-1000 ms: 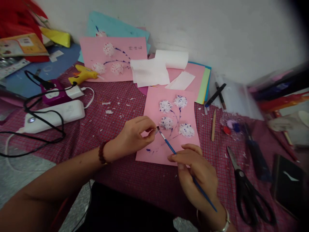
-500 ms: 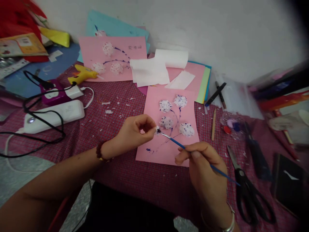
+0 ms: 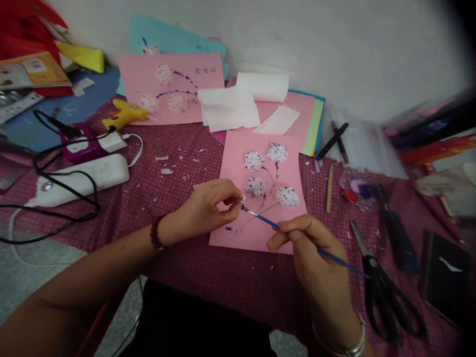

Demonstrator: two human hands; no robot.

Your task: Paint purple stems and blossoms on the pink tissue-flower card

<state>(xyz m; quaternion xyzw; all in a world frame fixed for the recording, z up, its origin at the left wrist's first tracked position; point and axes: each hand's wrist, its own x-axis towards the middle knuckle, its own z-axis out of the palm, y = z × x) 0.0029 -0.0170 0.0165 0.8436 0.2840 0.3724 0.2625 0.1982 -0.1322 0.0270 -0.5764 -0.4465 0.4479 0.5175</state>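
My left hand [image 3: 208, 206] is closed in a pinch on a small white paper piece [image 3: 243, 199], mostly hidden by the fingertips. In my right hand [image 3: 316, 248] is a thin blue paintbrush [image 3: 266, 220], held like a pen, its dark tip at or touching the paper piece. Below both hands lies a pink sheet [image 3: 238, 148] with several fluffy white balls flecked with blue, such as the flower ball [image 3: 287, 197] at the right. Painted blue stems join them, and a blue mark sits near the sheet's lower left.
Scissors [image 3: 383, 292] and a paint palette [image 3: 359, 191] lie to the right, near a wooden stick [image 3: 329, 188]. A yellow glue gun [image 3: 124, 115], a white power strip [image 3: 85, 178] and black cables are at left. A tissue roll [image 3: 264, 87] stands behind, beside another pink flower sheet [image 3: 141, 74].
The brush tip has shifted slightly left and down against the paper piece. My left hand keeps its pinch and has barely moved; the whole view has shifted a little.
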